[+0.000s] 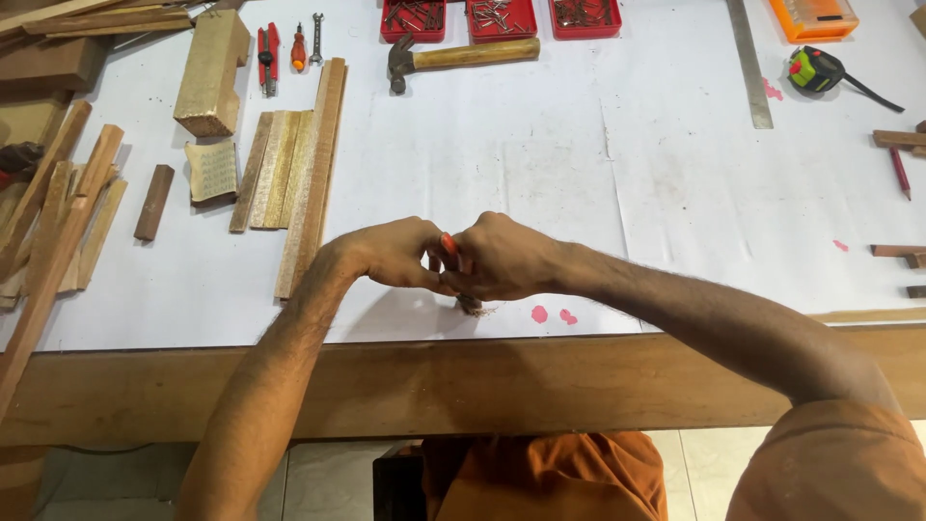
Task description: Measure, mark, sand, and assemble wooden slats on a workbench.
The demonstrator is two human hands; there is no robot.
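Head view looks down on a small red-tipped object [449, 243] pinched between both hands near the front edge of the white-covered bench [579, 193]; most of it is hidden, so its kind cannot be told. Left hand [391, 253] and right hand [502, 257] are pressed knuckle to knuckle, fingers curled tight around that object. Just below the hands a little dark piece [470, 304] sits on the paper amid pale crumbs, with pink spots [552, 315] beside it. Left of the hands lie a row of wooden strips [299, 174], a short dark stick [154, 202] and a scrap of sandpaper [212, 171] under a big wood block [210, 69]. Farther back rest a hammer [463, 56], red trays of nails [502, 17], pliers [268, 56] and a small screwdriver [299, 46]. To the right are a steel ruler [750, 63], a tape measure [815, 69] and a red pencil [900, 174].
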